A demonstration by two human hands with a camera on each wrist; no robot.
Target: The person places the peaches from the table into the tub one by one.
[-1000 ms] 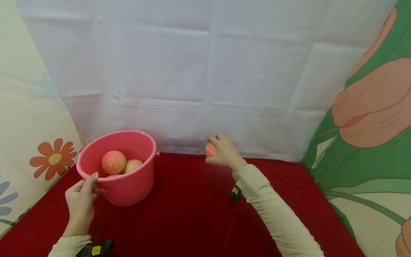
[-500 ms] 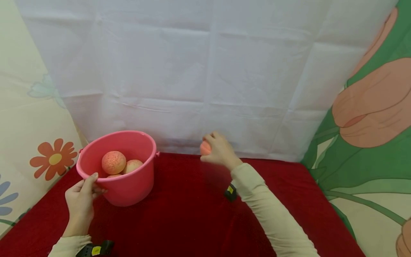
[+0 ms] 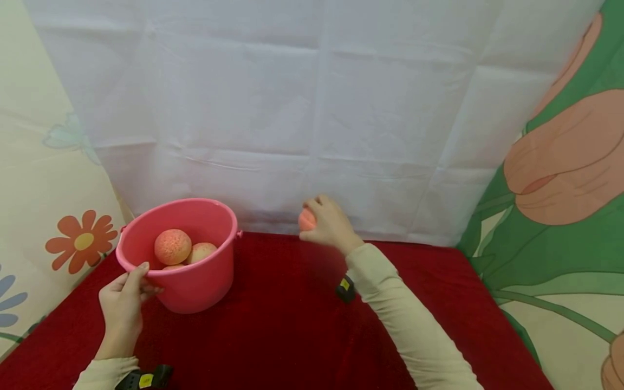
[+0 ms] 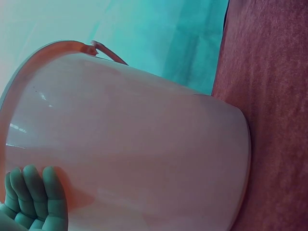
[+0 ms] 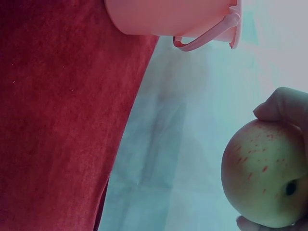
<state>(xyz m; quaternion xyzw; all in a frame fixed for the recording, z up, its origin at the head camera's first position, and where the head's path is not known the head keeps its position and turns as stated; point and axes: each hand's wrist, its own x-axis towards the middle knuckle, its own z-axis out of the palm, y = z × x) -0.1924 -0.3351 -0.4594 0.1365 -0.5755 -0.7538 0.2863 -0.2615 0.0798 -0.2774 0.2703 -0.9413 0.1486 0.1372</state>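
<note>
A pink bucket stands on the red cloth at the left. My left hand grips its near rim, thumb over the top. In the left wrist view, fingers lie against the bucket's outer wall. Inside the bucket are a reddish peach, a paler peach and part of another one. My right hand holds a peach above the far edge of the cloth, to the right of the bucket. Up close, this peach shows red flecks and a dark spot.
Red cloth covers the table. Behind it hangs a creased white sheet. A flower-patterned backdrop stands at the left, and a green leafy one at the right. The bucket's handle hangs at its side.
My right hand has moved a little left and slightly up, carrying the peach toward the bucket. My left hand and the bucket have stayed in place.
</note>
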